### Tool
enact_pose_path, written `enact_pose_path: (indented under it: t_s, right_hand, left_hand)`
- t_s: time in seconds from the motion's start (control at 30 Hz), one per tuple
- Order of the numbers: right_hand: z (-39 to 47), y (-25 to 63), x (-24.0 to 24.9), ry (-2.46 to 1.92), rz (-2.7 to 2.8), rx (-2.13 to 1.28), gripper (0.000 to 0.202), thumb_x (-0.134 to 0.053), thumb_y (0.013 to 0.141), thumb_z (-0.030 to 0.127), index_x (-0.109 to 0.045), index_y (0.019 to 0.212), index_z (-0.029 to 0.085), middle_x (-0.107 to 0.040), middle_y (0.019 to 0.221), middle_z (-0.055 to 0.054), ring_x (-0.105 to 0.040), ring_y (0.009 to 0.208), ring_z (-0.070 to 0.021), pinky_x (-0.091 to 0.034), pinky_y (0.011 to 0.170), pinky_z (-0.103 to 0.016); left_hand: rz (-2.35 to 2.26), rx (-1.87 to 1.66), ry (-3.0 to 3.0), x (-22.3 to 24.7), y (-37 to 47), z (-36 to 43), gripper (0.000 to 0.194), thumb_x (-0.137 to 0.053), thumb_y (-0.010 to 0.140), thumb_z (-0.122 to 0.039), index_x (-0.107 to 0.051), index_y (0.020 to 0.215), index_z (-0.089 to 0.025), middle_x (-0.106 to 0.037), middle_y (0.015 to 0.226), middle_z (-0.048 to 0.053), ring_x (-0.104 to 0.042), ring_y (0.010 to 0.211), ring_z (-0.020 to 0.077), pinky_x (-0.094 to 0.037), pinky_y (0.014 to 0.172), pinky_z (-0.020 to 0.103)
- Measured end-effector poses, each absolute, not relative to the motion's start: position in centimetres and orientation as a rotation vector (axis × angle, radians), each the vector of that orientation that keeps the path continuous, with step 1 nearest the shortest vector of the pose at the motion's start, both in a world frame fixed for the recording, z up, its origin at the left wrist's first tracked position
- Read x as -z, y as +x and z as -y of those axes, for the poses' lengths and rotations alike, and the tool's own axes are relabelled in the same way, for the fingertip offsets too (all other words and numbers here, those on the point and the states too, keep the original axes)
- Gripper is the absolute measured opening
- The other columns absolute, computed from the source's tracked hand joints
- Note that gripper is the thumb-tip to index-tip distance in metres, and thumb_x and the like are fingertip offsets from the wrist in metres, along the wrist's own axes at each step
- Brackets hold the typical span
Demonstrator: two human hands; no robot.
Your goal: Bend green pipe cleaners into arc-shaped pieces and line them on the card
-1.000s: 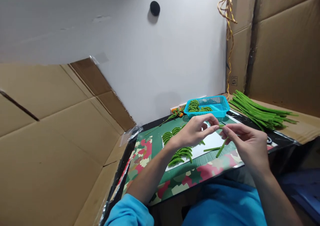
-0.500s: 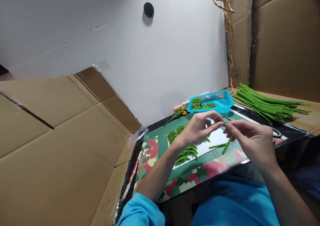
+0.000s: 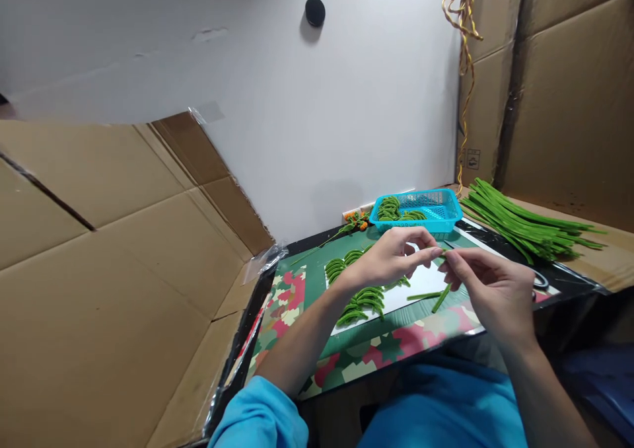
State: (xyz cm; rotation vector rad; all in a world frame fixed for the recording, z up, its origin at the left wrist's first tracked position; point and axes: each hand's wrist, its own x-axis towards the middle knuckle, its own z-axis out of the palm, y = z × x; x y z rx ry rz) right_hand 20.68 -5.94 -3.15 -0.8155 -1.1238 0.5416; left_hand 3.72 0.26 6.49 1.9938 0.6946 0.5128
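Currently, my left hand (image 3: 393,260) and right hand (image 3: 495,286): fingertips pinched on a short green stem (image 3: 442,254) | stem: between them, nearer than the blue basket (image 3: 443,226) | far right: green bundle (image 3: 525,223)

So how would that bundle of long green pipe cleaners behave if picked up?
The long green pipe cleaners would probably feel light, being so thin. They look bendable, not floppy: the short curved pieces hold their arcs. With no tie visible, they might fan apart.
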Motion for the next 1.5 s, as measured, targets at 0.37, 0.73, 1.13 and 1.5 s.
enact_pose_path:
  t_s: [0.37,0.73,1.13,1.5]
  right_hand:
    - [5.4,21.2,4.1,-0.776,1.41,0.017,0.03,-0.073,0.096,0.01,-0.078,0.119,0.029,-0.082,0.107,-0.003,-0.078,0.087,-0.0188,-0.063,0.072,-0.029]
    - [5.5,21.5,4.0,-0.77,1.406,0.122,0.026,-0.076,0.094,0.009,-0.08,0.11,0.028,-0.083,0.099,-0.002,-0.079,0.082,-0.0191,-0.063,0.075,-0.031]
    - [5.6,21.4,3.6,-0.737,1.402,0.121,0.022,-0.074,0.094,0.009,-0.08,0.103,0.029,-0.083,0.092,-0.001,-0.079,0.078,-0.0195,-0.064,0.073,-0.031]
    - [6.0,20.1,3.4,-0.852,1.07,-0.341,0.009,-0.083,0.09,0.03,-0.08,0.088,0.022,-0.074,0.074,-0.001,-0.069,0.058,-0.0167,-0.058,0.056,-0.029]
  left_hand:
    - [-0.631,-0.384,1.981,-7.7,2.8,-0.5,0.042,-0.072,0.096,-0.057,-0.066,0.098,-0.015,-0.06,0.08,-0.001,-0.057,0.06,0.0087,-0.048,0.054,0.023]
    - [-0.593,-0.336,1.925,-7.9,2.7,-0.9,0.038,-0.071,0.098,-0.052,-0.066,0.099,-0.014,-0.06,0.076,-0.003,-0.056,0.059,0.0081,-0.047,0.057,0.024]
    - [-0.549,-0.291,1.913,-8.0,2.6,-0.9,0.035,-0.072,0.098,-0.048,-0.066,0.097,-0.014,-0.061,0.074,-0.002,-0.057,0.058,0.0084,-0.048,0.056,0.023]
    - [-0.553,-0.593,2.037,-6.8,3.8,-0.1,0.028,-0.071,0.1,-0.041,-0.065,0.101,-0.014,-0.064,0.084,0.001,-0.057,0.058,0.0065,-0.048,0.051,0.021]
